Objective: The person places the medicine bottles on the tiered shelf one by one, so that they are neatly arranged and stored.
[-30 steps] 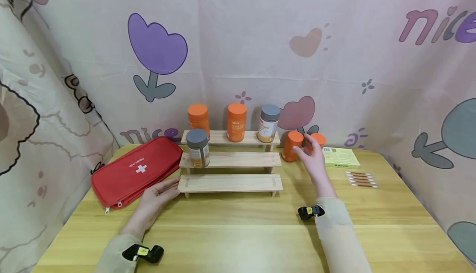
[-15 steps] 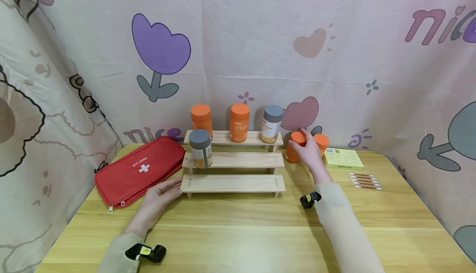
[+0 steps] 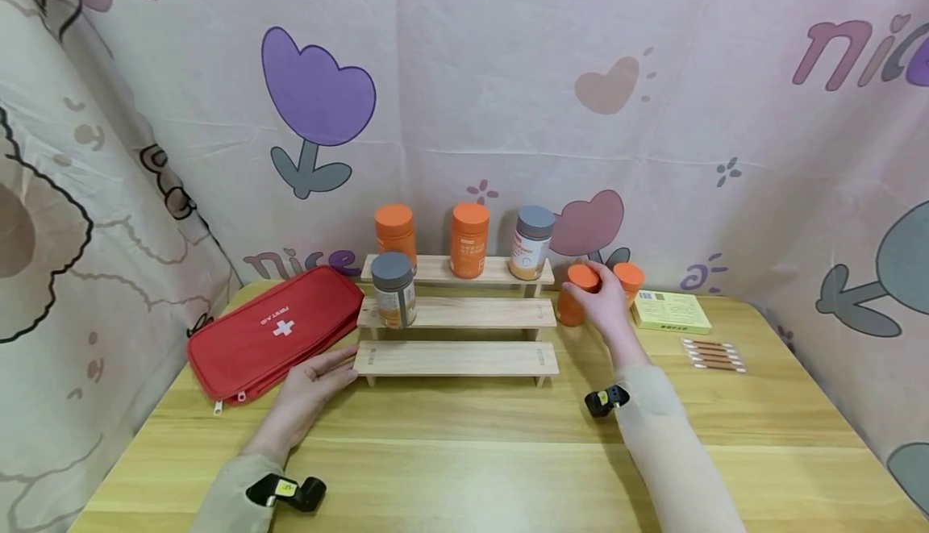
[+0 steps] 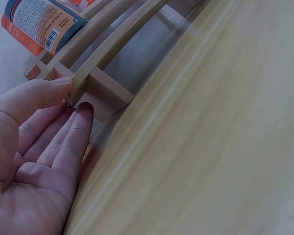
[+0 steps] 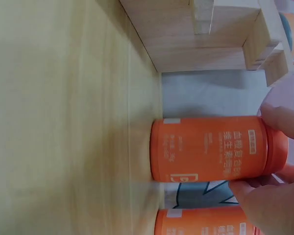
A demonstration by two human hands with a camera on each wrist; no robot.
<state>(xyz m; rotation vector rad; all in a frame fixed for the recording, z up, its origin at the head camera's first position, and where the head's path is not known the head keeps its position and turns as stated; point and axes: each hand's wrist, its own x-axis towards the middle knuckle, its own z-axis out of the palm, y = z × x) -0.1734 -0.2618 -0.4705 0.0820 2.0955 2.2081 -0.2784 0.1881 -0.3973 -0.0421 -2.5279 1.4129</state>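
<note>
In the head view a wooden three-tier shelf [image 3: 457, 359] stands mid-table. My left hand [image 3: 308, 396] is at the left end of its lowest tier. The left wrist view shows the thumb and fingertips of that hand pinching the tier's end [image 4: 79, 90]. With my right hand [image 3: 608, 307] I grip an upright orange bottle [image 3: 570, 307] near its cap, right of the shelf. Its printed label faces the right wrist camera; I cannot tell whether its base touches the table. A second orange bottle [image 3: 628, 277] stands just beyond that hand, partly hidden.
Two orange bottles [image 3: 469, 241] and a grey-capped bottle [image 3: 532, 243] stand on the top tier. Another grey-capped bottle [image 3: 394, 291] is on the middle tier's left. A red first aid pouch [image 3: 272, 335] lies left; a yellow-green box [image 3: 671, 312] and cotton swabs [image 3: 714, 355] lie right.
My right hand has gone from reaching between the two orange bottles to gripping the nearer one, which has shifted slightly toward me. My left hand keeps its place at the shelf.
</note>
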